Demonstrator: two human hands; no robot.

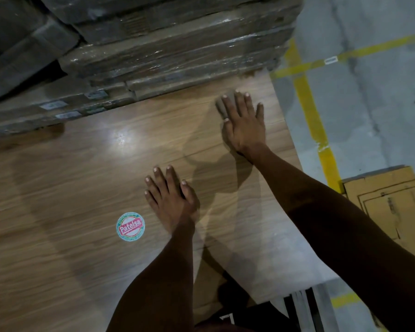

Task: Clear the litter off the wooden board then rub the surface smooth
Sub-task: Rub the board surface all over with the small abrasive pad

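A concrete floor point(381, 97) with yellow lines borders the board point(82, 188), which fills the near scene. Left hand point(171, 200) rests flat, fingers spread. Right hand point(243, 121), far right, presses flat on what may be a sanding pad point(222, 105). A round sticker point(130, 226) lies near left.

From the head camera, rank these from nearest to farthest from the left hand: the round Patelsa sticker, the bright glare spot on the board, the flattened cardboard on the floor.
Measured from the left hand, flat on the wooden board:
1. Round sticker, just to its left and slightly nearer the person.
2. Glare spot, farther up the board, to the left.
3. Flattened cardboard, off the board on the floor, far right.
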